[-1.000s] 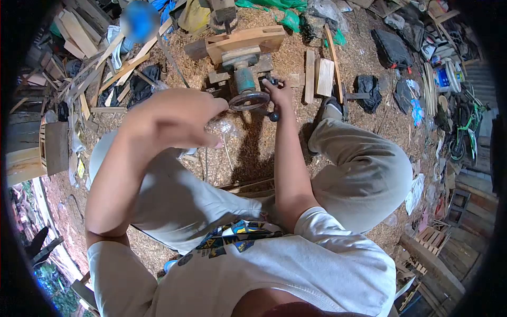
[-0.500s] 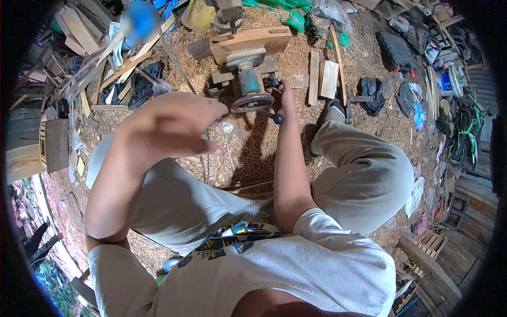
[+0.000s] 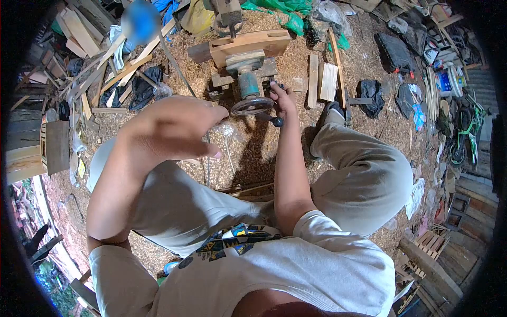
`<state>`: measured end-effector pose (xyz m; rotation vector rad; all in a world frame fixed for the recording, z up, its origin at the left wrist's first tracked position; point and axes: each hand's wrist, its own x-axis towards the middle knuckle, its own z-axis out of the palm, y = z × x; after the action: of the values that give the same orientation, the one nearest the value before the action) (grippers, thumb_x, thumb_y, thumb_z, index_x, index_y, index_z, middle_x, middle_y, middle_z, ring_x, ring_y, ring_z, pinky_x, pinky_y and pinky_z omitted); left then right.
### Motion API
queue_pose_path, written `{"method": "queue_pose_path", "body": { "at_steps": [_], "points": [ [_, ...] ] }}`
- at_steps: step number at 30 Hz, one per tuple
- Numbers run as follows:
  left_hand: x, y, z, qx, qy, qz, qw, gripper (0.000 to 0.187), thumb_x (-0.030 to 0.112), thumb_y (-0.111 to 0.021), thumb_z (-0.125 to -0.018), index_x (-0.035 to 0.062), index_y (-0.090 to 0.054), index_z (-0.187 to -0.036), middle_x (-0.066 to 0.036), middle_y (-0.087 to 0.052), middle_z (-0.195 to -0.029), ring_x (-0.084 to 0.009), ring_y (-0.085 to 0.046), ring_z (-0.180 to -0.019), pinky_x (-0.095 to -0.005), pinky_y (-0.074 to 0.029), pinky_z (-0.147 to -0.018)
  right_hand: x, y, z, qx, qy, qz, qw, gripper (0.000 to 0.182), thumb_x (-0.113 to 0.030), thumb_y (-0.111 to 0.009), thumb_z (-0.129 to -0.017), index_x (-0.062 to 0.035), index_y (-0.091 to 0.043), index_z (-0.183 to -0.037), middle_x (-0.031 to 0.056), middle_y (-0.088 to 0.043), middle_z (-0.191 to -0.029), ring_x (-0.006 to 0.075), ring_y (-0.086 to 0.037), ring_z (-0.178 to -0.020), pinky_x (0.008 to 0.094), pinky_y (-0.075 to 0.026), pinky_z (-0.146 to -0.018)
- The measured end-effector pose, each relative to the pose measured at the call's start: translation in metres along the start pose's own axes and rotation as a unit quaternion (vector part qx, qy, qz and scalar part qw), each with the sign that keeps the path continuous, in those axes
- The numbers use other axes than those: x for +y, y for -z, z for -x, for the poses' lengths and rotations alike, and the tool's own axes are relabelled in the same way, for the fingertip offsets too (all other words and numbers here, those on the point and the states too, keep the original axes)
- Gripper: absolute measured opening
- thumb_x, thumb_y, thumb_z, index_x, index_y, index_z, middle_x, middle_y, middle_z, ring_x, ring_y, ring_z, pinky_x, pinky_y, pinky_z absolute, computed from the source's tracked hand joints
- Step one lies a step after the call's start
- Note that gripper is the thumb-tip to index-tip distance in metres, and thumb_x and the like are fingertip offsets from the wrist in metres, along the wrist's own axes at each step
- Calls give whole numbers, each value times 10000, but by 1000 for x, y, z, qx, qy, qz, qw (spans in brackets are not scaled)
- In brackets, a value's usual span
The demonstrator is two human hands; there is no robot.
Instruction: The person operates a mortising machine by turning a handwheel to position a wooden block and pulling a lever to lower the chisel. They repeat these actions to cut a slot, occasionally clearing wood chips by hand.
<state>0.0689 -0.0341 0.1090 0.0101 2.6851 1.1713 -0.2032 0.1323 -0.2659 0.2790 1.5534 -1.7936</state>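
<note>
One right grip (image 3: pixel 283 99) works close in at a machine's round handwheel (image 3: pixel 253 113), while the left grip (image 3: pixel 169 124) is raised with nothing in it.
Fingers partly bent, the right grip is at a small dark fitting (image 3: pixel 280 86) just right of the teal cylinder (image 3: pixel 249 84); whether it is clenched on that fitting, I cannot tell. A dark ball knob (image 3: pixel 277 122) is just below it, toward the body. The left grip is released, thumb apart from fingers, its fingertips near the handwheel's left side; contact is unclear. Ahead of both grips, past the teal cylinder, a slotted wooden piece (image 3: pixel 248 47) lies crosswise under a dark upright tool (image 3: pixel 230 18). Right of the right grip, two wood blocks (image 3: pixel 328 82) lie side by side on the shavings-covered floor (image 3: pixel 259 142).
</note>
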Motion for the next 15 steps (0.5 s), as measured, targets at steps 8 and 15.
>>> {"method": "queue_pose_path", "body": {
  "at_steps": [8,15],
  "points": [
    [4,5,-3,-3,7,7,1000,692,480,-787,-922,4,-654,-1406,-245,-703,-1311,-399,-663,-1244,-456,-497,-1083,-2,-3,9,11,11,10,1000,840,-376,-900,-884,-10,-446,-1488,163,-683,-1237,262,-754,-960,388,-626,-761],
    [5,7,-6,-28,25,-10,999,705,482,-785,-923,0,-643,-1417,-248,-698,-1325,-400,-658,-1257,-459,-493,-1097,10,8,-9,-77,-92,-118,986,685,-569,-706,-989,-43,-548,-1398,176,-726,-1061,271,-766,-804,405,-613,-644]
  ]
}}
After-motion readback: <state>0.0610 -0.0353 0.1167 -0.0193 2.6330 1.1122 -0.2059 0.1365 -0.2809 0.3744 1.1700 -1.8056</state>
